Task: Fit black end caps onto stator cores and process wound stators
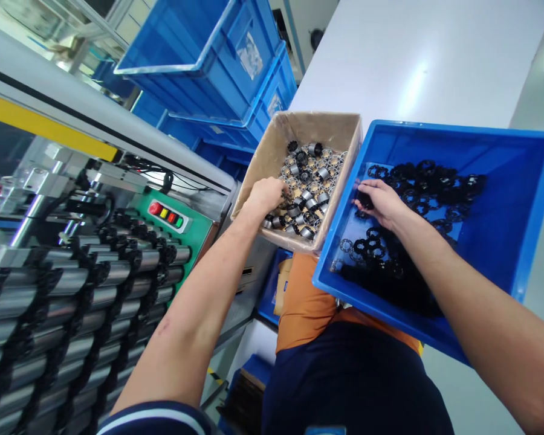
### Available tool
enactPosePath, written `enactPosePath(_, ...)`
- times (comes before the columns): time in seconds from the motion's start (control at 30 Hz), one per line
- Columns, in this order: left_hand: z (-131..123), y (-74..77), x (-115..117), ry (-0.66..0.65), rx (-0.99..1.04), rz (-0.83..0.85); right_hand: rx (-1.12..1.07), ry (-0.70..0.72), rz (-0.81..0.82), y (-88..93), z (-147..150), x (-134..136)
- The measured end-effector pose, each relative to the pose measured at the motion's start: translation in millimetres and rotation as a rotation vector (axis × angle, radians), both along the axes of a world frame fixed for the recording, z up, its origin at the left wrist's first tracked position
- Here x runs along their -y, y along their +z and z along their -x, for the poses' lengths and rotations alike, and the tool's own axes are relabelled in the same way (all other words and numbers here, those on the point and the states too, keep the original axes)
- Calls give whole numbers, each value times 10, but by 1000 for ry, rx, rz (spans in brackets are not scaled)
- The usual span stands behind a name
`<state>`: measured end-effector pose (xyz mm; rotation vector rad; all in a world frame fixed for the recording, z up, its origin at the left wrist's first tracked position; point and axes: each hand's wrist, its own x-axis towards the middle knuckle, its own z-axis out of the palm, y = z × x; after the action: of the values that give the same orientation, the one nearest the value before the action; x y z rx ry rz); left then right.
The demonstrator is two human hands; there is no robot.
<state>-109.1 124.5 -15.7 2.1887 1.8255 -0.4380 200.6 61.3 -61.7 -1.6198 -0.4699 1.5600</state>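
My left hand (265, 194) reaches into a cardboard box (272, 145) holding several silver and black ring-shaped metal parts (310, 181); its fingers curl down among the parts, and what they grip is hidden. My right hand (378, 202) is inside a blue plastic bin (535, 205) of several black plastic rings (428, 178), fingers pinched on a black ring (364, 199) at the bin's left side. Box and bin sit side by side in front of me.
A machine (72, 272) with rows of silver cylinders and black rings fills the left. Its green panel (181, 232) carries red, yellow and green buttons. Stacked blue crates (217, 60) stand behind. A white table surface (412, 60) stretches beyond. Orange and dark clothing (326, 338) is below.
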Motion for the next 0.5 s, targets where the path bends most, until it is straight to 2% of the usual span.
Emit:
enactPosePath(0.1, 89, 137, 105, 16, 118, -107, -47, -85, -23, 62, -34, -35)
enactPosePath(0.13, 102, 170, 150, 59, 232, -144, -58, -104, -35, 89, -54, -47)
enactPosePath(0.17, 97, 193, 199, 138, 412, -162, -66, -118, -47, 119, -76, -57)
enactPosePath(0.23, 17, 212, 308, 375, 919, -112, -75, -130, -68, 184, -114, -69)
enactPosePath(0.3, -149, 206, 423, 597, 1398, 47, -78, -124, -90, 248, -132, -66)
enactPosePath(0.33, -255, 196, 478, 654, 1548, 138, -83, -117, -100, 276, -132, -57)
enactPosePath(0.4, -482, 162, 581, 706, 1712, 264, -83, -68, -150, 320, -116, -25)
enactPosePath(0.5, -778, 83, 714, 719, 1748, 272, -5, 95, -385, 358, -71, 45)
